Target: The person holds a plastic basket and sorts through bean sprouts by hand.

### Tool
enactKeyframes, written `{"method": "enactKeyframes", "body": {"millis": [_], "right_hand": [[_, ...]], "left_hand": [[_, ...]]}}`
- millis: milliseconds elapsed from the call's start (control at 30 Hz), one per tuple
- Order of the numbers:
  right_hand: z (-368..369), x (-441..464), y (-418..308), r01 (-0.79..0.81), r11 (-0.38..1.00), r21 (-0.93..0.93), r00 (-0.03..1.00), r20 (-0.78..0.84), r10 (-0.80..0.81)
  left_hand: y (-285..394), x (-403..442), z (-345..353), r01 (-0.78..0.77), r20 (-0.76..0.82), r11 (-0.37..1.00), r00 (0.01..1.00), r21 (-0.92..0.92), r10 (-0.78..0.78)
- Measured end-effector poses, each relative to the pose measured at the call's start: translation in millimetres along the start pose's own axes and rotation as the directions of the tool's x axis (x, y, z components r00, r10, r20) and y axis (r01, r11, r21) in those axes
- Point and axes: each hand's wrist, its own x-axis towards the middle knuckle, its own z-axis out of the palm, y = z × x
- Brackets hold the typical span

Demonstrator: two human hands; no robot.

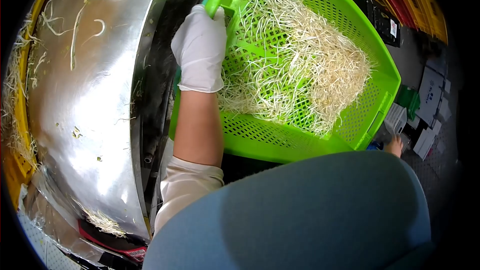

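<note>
1. Work area: shiny metal surface [100, 120] fills the left, dark floor [409, 62] at right with clutter.
2. Nearest: blue-grey cloth [325, 205] of the wearer's clothing, bottom centre to right, hiding part of the basket's near side.
3. Near left: clump of sprouts [105, 224] at the near end of the metal; a few loose strands lie farther up it.
4. Left hand [201, 50], white glove, pale sleeve [189, 176] below the elbow area: fingers curled round the left rim of the basket, pressed together on it.
5. Bare hand [394, 146], right, mostly hidden behind the cloth: cannot tell whose, nor whether it's spread or pinching.
6. Centre: green perforated basket [386, 87], right of the metal. Inside, pale bean sprouts [345, 72], heaped thick toward the right, thinner at left with green base showing through.
7. Right, past the basket: white boxes [430, 95], green item [409, 101].
8. Far right: black crate [382, 22] with white label, yellow crates [425, 0] beyond.
</note>
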Motion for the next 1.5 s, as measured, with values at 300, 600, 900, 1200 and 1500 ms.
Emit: {"method": "enactKeyframes", "body": {"millis": [300,600,900,1200,1500], "right_hand": [[-97.0,-82.5,-315.1,0.396,0.218,0.892,0.734,-0.165,-0.659],[-48.8,-94.5,-306.8,0.645,0.326,0.691,0.680,-0.324,-0.658],[-59.2,-95.0,-329.0,0.438,0.028,0.898,0.682,-0.312,-0.661],[-53.7,-23.0,-48.6,-0.038,0.967,0.251,0.997,0.078,0.018],[-118.7,-103.0,-343.1,0.901,0.237,0.363,0.413,-0.552,-0.724]], "left_hand": [[-3.6,-1.2,4.3,-0.076,-0.070,0.992,0.994,0.096,0.083],[-6.5,-1.2,7.0,-0.117,-0.106,0.989,0.986,0.092,0.126],[-6.6,-2.0,6.3,-0.102,-0.106,0.994,0.989,0.040,0.106],[-1.4,-1.8,0.3,-0.022,-0.008,1.000,1.000,0.019,0.022],[-5.3,-3.6,2.5,-0.058,-0.070,0.998,0.996,-0.026,0.056]]}}
